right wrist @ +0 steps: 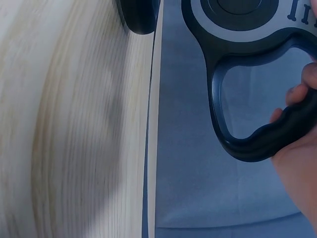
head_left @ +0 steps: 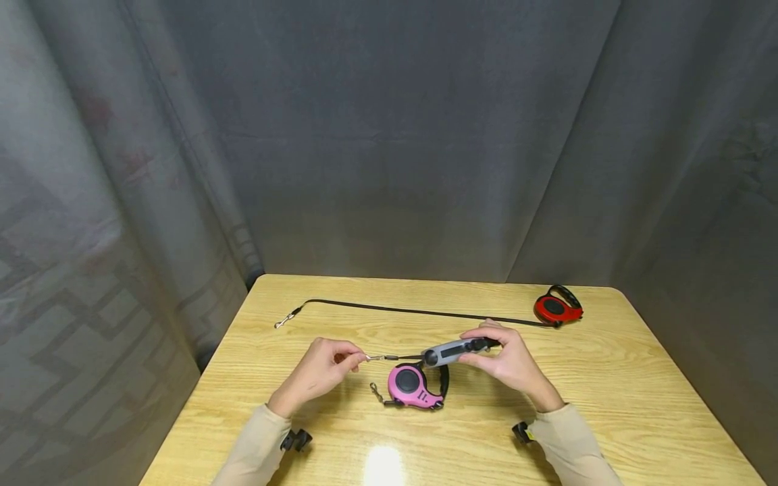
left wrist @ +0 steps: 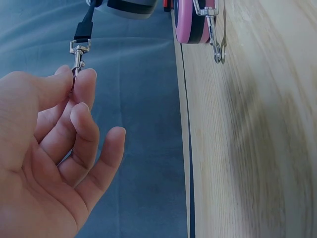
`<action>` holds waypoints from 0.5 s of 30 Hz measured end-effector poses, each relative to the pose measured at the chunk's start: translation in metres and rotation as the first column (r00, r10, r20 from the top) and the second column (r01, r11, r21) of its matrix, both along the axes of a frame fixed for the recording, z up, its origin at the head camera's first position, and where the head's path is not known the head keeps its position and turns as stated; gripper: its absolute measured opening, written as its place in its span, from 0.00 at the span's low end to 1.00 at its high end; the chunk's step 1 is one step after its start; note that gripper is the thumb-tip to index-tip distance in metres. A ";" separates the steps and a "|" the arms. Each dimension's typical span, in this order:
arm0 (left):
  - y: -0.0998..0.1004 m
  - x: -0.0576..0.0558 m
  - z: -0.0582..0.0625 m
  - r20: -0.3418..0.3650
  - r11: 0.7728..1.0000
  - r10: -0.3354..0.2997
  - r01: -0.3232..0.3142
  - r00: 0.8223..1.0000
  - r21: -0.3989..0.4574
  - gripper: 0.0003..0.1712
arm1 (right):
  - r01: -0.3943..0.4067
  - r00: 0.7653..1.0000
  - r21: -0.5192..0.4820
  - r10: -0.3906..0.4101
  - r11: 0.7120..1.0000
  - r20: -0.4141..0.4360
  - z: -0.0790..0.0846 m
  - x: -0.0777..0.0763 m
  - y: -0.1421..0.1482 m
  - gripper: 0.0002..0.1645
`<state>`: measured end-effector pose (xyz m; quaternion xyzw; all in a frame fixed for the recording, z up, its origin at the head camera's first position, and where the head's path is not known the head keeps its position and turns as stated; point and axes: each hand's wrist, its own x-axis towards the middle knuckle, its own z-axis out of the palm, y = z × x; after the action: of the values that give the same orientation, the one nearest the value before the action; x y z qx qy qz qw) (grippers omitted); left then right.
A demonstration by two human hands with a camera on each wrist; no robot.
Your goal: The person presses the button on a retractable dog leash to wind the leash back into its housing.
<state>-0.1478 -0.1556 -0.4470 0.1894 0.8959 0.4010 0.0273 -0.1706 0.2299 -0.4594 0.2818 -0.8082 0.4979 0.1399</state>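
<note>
My right hand (head_left: 507,359) grips a grey retractable dog leash (head_left: 450,352) above the table, its black looped handle (right wrist: 257,151) showing in the right wrist view. Between thumb and forefinger, my left hand (head_left: 325,368) pinches the metal snap hook (left wrist: 78,57) at the end of this leash's black strap. A short length of strap (head_left: 408,357) runs between the hook and the casing. Just below, a pink retractable leash (head_left: 407,380) lies on the table, its own snap hook (head_left: 374,389) pointing left.
A red retractable leash (head_left: 554,308) lies at the table's back right. Its black strap (head_left: 395,310) is drawn out across the back to a snap hook (head_left: 284,320) on the left. Grey curtains (head_left: 389,148) hang behind the wooden table (head_left: 608,405).
</note>
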 end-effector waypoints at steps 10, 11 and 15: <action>0.003 0.001 0.002 -0.014 1.000 -0.031 0.031 0.999 -0.001 0.11 | -0.032 0.999 -0.008 0.032 0.999 -0.010 0.000 0.000 -0.009 0.22; 0.004 0.001 0.002 -0.016 1.000 -0.031 0.031 0.999 -0.004 0.11 | -0.034 0.999 -0.010 0.034 0.999 -0.011 0.000 0.000 -0.010 0.22; 0.006 0.001 0.000 -0.015 0.999 -0.033 0.033 0.999 -0.008 0.11 | -0.044 0.999 -0.026 0.044 0.999 -0.006 0.000 0.000 -0.012 0.21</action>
<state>-0.1468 -0.1497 -0.4468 0.2071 0.8944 0.3954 0.0280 -0.1701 0.2181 -0.4594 0.2989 -0.7948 0.5106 0.1347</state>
